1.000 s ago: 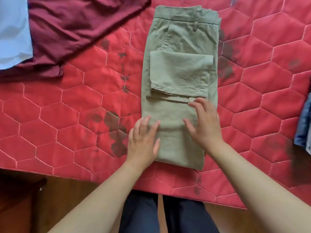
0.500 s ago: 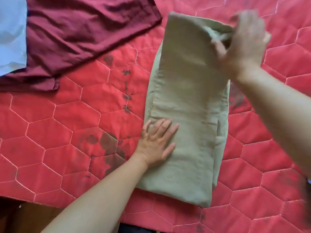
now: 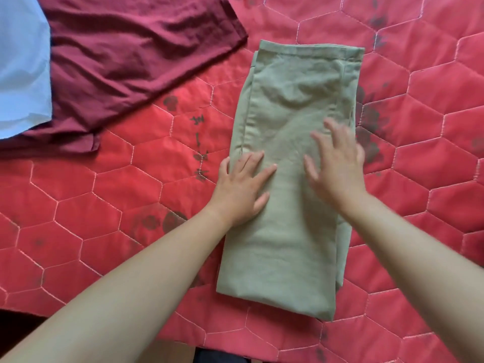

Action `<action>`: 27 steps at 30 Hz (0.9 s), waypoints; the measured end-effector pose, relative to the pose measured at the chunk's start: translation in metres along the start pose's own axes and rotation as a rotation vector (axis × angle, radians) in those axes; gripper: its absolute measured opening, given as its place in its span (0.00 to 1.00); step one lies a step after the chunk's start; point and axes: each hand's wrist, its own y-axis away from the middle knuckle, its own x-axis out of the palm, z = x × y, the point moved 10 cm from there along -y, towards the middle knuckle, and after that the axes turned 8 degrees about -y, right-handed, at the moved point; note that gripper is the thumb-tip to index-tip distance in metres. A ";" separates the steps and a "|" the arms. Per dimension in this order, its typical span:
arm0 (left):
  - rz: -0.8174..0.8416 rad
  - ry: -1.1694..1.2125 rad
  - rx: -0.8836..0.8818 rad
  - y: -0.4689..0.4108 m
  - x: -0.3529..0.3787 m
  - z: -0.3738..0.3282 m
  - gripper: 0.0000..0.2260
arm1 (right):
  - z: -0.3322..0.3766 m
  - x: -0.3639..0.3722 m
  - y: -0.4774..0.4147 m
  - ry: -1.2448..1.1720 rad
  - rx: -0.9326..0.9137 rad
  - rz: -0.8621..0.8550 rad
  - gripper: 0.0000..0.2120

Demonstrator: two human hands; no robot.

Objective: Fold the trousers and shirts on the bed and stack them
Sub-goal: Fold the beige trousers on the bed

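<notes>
The folded olive trousers (image 3: pixel 288 244) lie near the middle of the red quilted bed (image 3: pixel 104 205), their long axis running from 12 to 6 o'clock, hem edge at 12 and the fold at 6. The left hand (image 3: pixel 241 189) rests flat on their 9 o'clock edge, fingers straight and spread, probably to pin the layers so the stack of cloth does not slide. The right hand (image 3: pixel 337 169) is over the 3 o'clock half with fingers fanned and holding nothing. It is blurred, so I cannot tell whether it presses the cloth or hovers just above, but it looks like a smoothing stroke aimed at the wrinkle toward 12 o'clock. A maroon garment (image 3: pixel 125 61) lies unfolded at 10 o'clock, with a light blue garment (image 3: pixel 21 61) overlapping it at the view's edge, both apparently waiting their turn.
</notes>
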 end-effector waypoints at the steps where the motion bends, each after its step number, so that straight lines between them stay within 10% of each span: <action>1: 0.023 -0.008 0.004 0.008 0.001 -0.003 0.27 | 0.010 0.006 0.024 -0.036 -0.052 0.062 0.19; 6: 0.095 -0.001 0.026 0.063 0.011 -0.025 0.27 | 0.025 0.040 0.148 -0.360 -0.103 0.415 0.13; 18: 0.025 0.128 0.025 0.164 0.045 -0.053 0.22 | 0.015 0.058 0.239 -0.076 -0.198 0.382 0.38; 27: 0.002 0.137 0.098 0.186 0.033 -0.051 0.16 | 0.019 0.034 0.238 -0.174 -0.133 0.071 0.13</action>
